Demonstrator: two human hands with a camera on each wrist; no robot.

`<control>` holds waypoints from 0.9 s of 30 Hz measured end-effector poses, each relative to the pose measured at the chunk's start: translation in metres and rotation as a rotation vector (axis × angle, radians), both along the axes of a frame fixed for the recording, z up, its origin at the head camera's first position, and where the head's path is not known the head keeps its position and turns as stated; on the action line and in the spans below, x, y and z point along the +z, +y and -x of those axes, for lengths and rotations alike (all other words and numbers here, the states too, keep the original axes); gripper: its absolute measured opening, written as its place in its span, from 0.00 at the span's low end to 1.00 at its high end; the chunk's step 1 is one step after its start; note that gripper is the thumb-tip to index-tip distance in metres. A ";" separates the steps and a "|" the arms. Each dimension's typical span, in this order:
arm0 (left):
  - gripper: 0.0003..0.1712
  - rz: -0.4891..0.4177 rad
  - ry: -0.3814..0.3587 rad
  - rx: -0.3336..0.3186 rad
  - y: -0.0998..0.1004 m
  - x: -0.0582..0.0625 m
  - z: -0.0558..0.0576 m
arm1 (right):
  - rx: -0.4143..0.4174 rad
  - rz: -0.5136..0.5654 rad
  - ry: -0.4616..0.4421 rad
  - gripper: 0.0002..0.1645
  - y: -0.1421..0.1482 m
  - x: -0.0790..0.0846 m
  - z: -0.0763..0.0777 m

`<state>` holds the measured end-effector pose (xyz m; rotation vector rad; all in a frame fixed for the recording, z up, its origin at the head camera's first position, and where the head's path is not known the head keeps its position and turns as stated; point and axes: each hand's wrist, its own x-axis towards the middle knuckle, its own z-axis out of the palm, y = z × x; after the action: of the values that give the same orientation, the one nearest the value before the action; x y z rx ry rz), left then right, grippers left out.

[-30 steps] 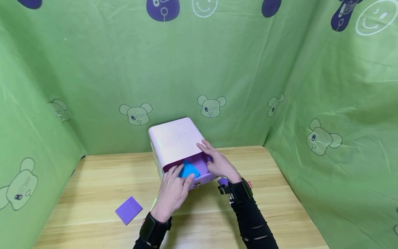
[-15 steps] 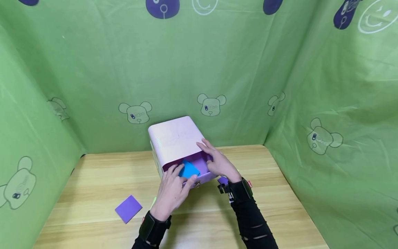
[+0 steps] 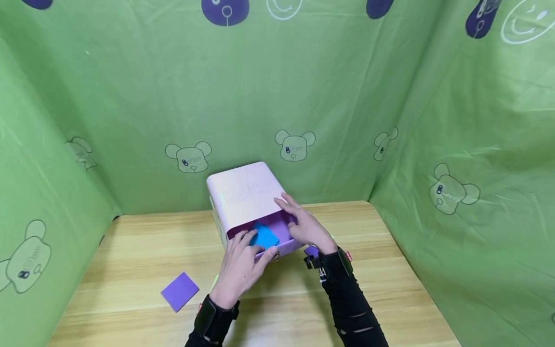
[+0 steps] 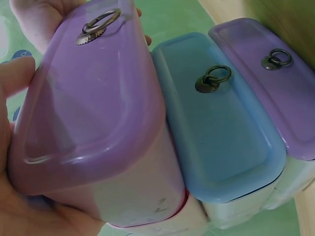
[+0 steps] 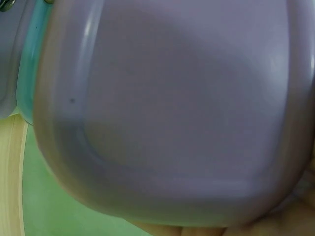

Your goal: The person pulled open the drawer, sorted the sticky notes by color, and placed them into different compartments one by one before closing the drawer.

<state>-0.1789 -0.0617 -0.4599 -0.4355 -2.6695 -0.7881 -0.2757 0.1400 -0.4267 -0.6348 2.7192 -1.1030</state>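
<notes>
In the head view, a pink-topped small chest of drawers (image 3: 247,195) stands at the back of the table with its purple top drawer (image 3: 284,229) pulled out. Inside that drawer lies a blue piece of paper (image 3: 263,237). My left hand (image 3: 240,270) holds the drawer's front left corner, fingers over the rim and thumb along the front by the ring pull (image 4: 102,22). My right hand (image 3: 307,229) grips the right side, thumb inside and fingertips reaching the chest's top edge. In the left wrist view, a blue drawer (image 4: 216,128) and a lower purple drawer (image 4: 280,93) are closed.
A purple square (image 3: 179,292) lies on the wooden table (image 3: 143,255) at left. Another purple piece (image 3: 311,251) shows partly beside the right wrist. A bit of yellow-green (image 3: 214,282) peeks out by the left wrist. Green printed cloth (image 3: 243,86) surrounds the table.
My left thumb has slid slightly right along the drawer front, over the ring pull. The right hand, the drawer and the blue paper look nearly unchanged; the head view has shifted slightly.
</notes>
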 end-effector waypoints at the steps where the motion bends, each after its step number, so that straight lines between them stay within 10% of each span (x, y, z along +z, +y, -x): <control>1: 0.31 0.001 0.011 0.000 0.000 0.000 0.000 | -0.002 0.000 -0.004 0.50 0.000 0.000 0.000; 27: 0.32 -0.030 0.401 0.059 -0.001 -0.003 0.008 | -0.016 0.007 0.002 0.37 0.001 0.005 0.001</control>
<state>-0.1864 -0.0625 -0.4634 -0.4508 -2.2852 -0.6441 -0.2766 0.1409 -0.4218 -0.6165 2.7283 -1.1165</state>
